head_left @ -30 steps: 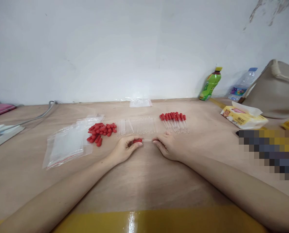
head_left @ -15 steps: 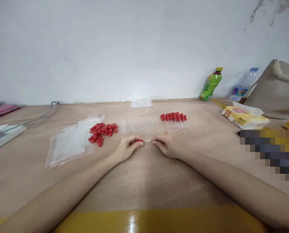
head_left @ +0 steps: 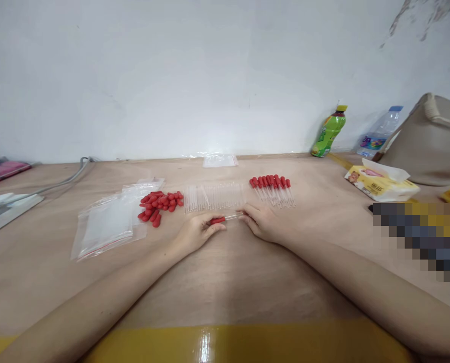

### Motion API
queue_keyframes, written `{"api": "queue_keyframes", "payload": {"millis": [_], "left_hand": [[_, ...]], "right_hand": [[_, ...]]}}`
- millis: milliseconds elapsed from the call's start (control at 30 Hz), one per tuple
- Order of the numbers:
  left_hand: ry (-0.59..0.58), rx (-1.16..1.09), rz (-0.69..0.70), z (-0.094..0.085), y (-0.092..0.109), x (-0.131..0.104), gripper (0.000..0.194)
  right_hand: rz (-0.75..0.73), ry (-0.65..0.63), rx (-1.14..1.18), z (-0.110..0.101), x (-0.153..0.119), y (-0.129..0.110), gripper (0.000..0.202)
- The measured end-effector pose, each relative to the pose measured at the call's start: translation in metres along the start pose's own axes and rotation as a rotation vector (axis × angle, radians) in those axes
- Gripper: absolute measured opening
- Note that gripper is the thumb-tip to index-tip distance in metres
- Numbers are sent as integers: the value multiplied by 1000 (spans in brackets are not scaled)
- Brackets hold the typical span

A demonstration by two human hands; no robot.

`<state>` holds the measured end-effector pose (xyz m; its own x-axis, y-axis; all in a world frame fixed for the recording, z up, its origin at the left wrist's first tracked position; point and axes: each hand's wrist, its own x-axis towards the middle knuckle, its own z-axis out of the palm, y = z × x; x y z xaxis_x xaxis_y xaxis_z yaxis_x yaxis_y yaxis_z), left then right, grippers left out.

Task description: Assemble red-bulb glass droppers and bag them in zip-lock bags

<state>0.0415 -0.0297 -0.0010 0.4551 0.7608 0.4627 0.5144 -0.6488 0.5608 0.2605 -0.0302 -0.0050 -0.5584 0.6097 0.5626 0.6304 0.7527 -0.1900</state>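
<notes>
A glass dropper with a red rubber bulb (head_left: 218, 220) lies level between my hands. My right hand (head_left: 261, 222) pinches the far end of its clear tube. Around the bulb, my left hand (head_left: 199, 231) has its thumb and fingers apart. Beyond my left hand is a loose pile of red rubber bulbs (head_left: 157, 202). A row of clear glass tubes (head_left: 213, 196) lies side by side just past both hands. Past my right hand, several droppers with bulbs fitted (head_left: 272, 187) lie in a slanted row.
Clear zip bags (head_left: 109, 222) are stacked at the left, and a small clear bag (head_left: 220, 161) lies by the wall. At the right are a green bottle (head_left: 329, 132), a water bottle (head_left: 380, 132), a tissue pack (head_left: 382, 184) and a beige bag (head_left: 429, 141). A cable (head_left: 64, 180) runs at far left.
My left thumb and fingers have parted from the red bulb, so more of it shows. My right hand has shifted slightly right with the tube, which now tilts a little.
</notes>
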Motion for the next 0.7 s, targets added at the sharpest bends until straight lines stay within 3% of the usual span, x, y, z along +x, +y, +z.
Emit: {"api": "queue_keyframes", "payload": {"millis": [167, 400, 700], "left_hand": [[-48, -112, -152, 1, -3, 0, 23], [-41, -167, -124, 2, 0, -2, 21], [-49, -142, -81, 2, -1, -1, 19]], "right_hand": [[14, -8, 22, 0, -2, -1, 17], [-35, 46, 42, 10, -2, -7, 22], [30, -62, -5, 12, 0, -10, 26]]}}
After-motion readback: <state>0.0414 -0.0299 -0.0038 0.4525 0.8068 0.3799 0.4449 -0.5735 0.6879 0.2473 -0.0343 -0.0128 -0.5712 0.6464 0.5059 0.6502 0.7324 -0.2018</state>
